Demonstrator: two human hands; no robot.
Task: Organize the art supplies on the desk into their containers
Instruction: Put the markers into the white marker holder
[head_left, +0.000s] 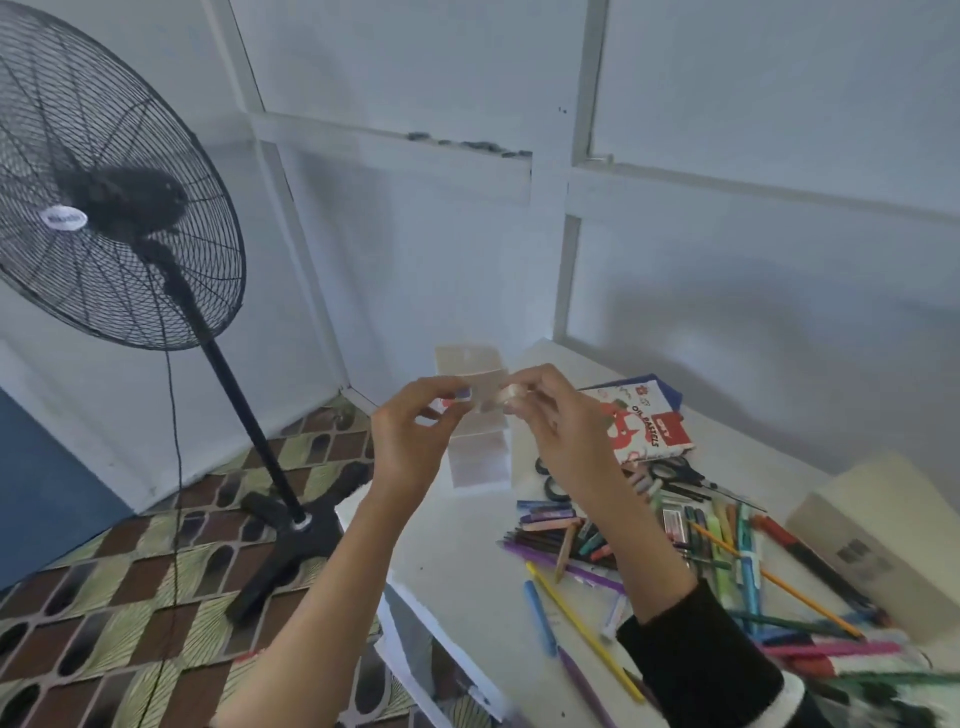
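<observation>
Both my hands are raised above the white desk (467, 577). My left hand (415, 431) and my right hand (550, 426) together pinch a small pale, translucent packet or folded strip (480, 415) between their fingertips; it hangs down between them. What the packet contains is blurred. Loose pencils, crayons and markers (675, 561) lie scattered on the desk below my right forearm. An oil pastels box (644, 421) lies flat further back, with black scissors (675, 473) and tape rolls (550, 483) beside it.
A beige box (883, 540) stands at the desk's right edge. A large black pedestal fan (109, 208) stands on the patterned floor to the left, its base (291, 540) close to the desk's left edge. White walls close off the back.
</observation>
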